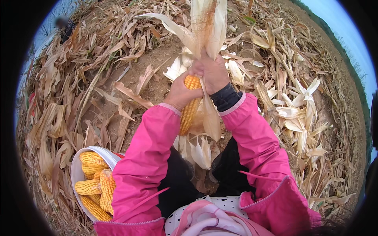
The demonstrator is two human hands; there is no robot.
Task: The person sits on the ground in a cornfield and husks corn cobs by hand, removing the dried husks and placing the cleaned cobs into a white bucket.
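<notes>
A yellow corn cob [189, 114] is in my left hand [182, 91], whose fingers wrap round its upper part. Its bare kernels show above and below the thumb, and the tip points toward me. Just beyond, my right hand [212, 72] is closed round the pale dry husk [217, 27], which fans upward with brown silk [207, 25] between its leaves. One loose husk leaf [211, 114] hangs down beside the cob under my right wrist. The cob's base, where the husk joins it, is hidden by my fingers.
A white bucket [78, 163] holding several husked cobs [107, 185] stands at my left. Peeled husks [303, 114] lie heaped at the right, and more husks [201, 151] lie between my legs. Dry stalks and leaves [59, 102] cover the ground around. A person [67, 29] is far off at upper left.
</notes>
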